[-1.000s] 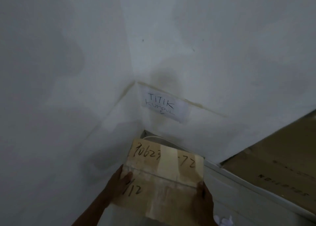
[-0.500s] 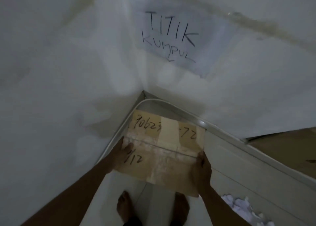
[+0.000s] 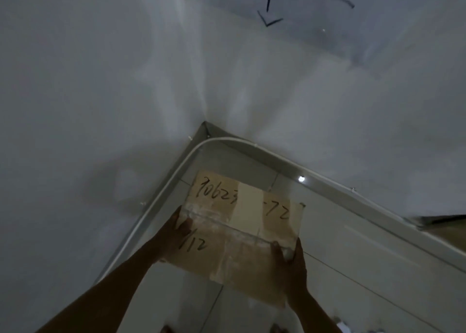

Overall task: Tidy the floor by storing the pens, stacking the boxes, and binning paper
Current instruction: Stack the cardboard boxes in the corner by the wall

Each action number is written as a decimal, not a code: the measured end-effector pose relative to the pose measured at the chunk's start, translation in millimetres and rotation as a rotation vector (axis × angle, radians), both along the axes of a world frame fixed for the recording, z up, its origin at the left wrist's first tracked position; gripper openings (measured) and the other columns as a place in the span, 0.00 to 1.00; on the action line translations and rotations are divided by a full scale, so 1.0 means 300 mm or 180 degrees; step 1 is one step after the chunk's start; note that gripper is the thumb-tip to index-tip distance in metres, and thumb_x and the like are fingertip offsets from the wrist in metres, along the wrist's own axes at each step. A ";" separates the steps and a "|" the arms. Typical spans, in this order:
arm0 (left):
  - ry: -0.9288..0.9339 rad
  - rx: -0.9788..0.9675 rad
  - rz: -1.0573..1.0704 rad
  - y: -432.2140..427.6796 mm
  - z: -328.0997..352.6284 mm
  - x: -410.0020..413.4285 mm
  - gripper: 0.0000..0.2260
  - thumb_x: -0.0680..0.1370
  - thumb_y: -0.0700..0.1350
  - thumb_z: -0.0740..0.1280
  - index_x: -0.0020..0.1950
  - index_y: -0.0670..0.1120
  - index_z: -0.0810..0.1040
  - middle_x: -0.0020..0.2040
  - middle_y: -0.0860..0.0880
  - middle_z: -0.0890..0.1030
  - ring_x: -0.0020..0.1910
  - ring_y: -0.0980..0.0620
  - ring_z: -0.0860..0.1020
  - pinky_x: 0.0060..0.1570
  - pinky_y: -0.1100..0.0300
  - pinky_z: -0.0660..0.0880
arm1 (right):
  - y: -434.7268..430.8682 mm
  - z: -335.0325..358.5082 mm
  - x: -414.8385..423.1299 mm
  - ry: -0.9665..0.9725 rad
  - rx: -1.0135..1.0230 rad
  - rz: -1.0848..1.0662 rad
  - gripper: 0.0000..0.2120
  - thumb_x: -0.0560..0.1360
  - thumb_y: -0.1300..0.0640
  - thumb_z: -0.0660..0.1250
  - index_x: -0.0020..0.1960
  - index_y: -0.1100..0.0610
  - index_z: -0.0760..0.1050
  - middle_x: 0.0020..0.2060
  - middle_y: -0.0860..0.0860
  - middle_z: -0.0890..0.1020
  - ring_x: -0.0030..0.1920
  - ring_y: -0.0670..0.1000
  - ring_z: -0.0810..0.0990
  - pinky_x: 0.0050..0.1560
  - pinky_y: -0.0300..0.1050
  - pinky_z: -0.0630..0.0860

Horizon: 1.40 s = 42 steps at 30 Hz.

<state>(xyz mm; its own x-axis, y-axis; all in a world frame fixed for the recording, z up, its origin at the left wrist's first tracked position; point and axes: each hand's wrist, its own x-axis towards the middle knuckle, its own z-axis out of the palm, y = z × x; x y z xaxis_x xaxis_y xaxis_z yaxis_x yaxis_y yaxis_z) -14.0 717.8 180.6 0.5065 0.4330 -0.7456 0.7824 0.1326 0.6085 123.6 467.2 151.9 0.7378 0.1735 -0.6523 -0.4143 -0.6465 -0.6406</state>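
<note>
**Head view: taped box held in the corner of the room**

Head camera looks down into a dim corner where two white walls (image 3: 100, 93) meet a pale tiled floor (image 3: 353, 252). Both bare hands hold a flat brown cardboard box (image 3: 242, 234), sealed with strips of clear and beige tape and marked in black ink with "70623", "-72" and "/12". The box sits level between the hands, over the floor tiles just short of the corner; whether its underside touches the floor cannot be told.

The left hand (image 3: 177, 234) clasps the box's left edge, thumb lying on the top face beside the "/12" mark, the other fingers hidden beneath or behind the edge. The right hand (image 3: 292, 264) clasps the right edge near the front, fingers curled up and over onto the taped seam. Both hands are pressed onto the cardboard from opposite sides, forearms reaching in from the bottom of the picture.

A thin white cable (image 3: 161, 199) runs along the base of both walls and bends round the corner, just beyond the box. High on the right wall, a taped sheet with black handwriting and a downward arrow (image 3: 269, 14) is partly cut off. At the bottom right edge, small crumpled white paper scraps (image 3: 340, 324) lie on the floor.
</note>
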 end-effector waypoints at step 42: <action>0.0863 0.1076 -0.0091 0.136 0.381 0.156 0.31 0.75 0.49 0.69 0.73 0.39 0.62 0.70 0.37 0.67 0.68 0.39 0.68 0.66 0.53 0.66 | 0.334 0.389 0.257 -0.0089 -0.0579 0.1589 0.42 0.75 0.41 0.65 0.77 0.60 0.49 0.74 0.58 0.62 0.72 0.60 0.64 0.69 0.55 0.67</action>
